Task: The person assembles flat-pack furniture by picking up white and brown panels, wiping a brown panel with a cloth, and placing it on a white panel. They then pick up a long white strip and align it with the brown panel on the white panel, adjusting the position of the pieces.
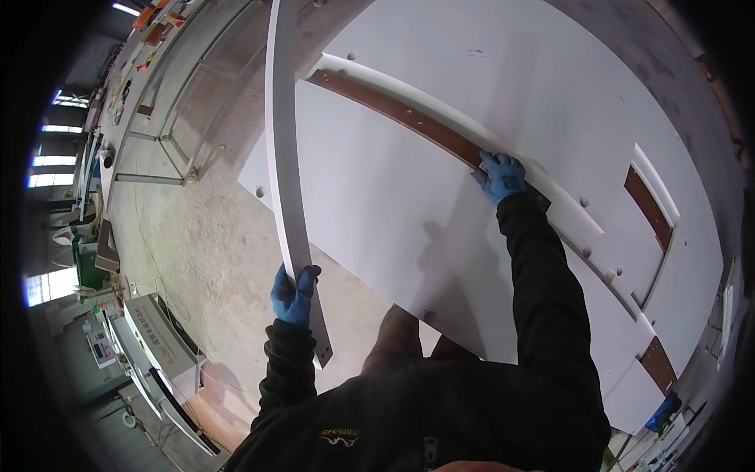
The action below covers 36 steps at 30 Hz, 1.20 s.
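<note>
The left hand (296, 297), left of centre, wraps round a long white board (283, 149) reaching the top edge; the right hand (502, 177) curls over a brown strip (409, 118) along a white panel (370, 189), upper centre, grip unclear. Far left, a green bin (93, 266), contents indistinct.

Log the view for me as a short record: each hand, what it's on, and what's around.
Left hand: blue-gloved, gripping a long white board near its lower end
White board: top end runs out of the picture
Right hand: blue-gloved, touching a long brown strip; firmness of grip unclear
Under the right forearm: large white panel
Further right: two shorter brown pieces
Far left: metal frame on the floor
</note>
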Motion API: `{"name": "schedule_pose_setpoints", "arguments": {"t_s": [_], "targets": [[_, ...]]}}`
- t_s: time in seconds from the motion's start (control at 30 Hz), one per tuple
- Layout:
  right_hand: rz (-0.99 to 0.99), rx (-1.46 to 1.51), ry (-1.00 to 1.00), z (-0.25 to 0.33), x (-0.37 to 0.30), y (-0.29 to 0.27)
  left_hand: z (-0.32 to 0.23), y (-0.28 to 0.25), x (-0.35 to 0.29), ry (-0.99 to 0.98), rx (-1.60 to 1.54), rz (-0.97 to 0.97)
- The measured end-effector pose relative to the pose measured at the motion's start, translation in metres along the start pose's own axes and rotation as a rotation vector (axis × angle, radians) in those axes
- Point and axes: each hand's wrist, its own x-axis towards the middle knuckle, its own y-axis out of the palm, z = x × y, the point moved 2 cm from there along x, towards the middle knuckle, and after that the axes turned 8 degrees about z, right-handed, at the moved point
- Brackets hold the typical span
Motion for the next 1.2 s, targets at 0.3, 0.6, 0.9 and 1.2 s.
{"name": "schedule_pose_setpoints", "arguments": {"t_s": [0.3,0.6,0.9,1.2], "targets": [[0.015,-0.052,-0.248,0.019,0.034,0.003,0.0,-0.044,0.091,0.05,0.11,0.0],[0.059,-0.015,-0.217,0.013,0.037,0.006,-0.023,-0.029,0.125,0.221,0.195,0.083],[-0.041,0.081,-0.289,0.01,0.036,0.009,-0.023,0.003,0.137,0.313,0.379,0.144],[-0.008,0.097,-0.199,0.009,0.031,0.012,-0.011,0.038,0.128,0.483,0.634,0.113]]}}
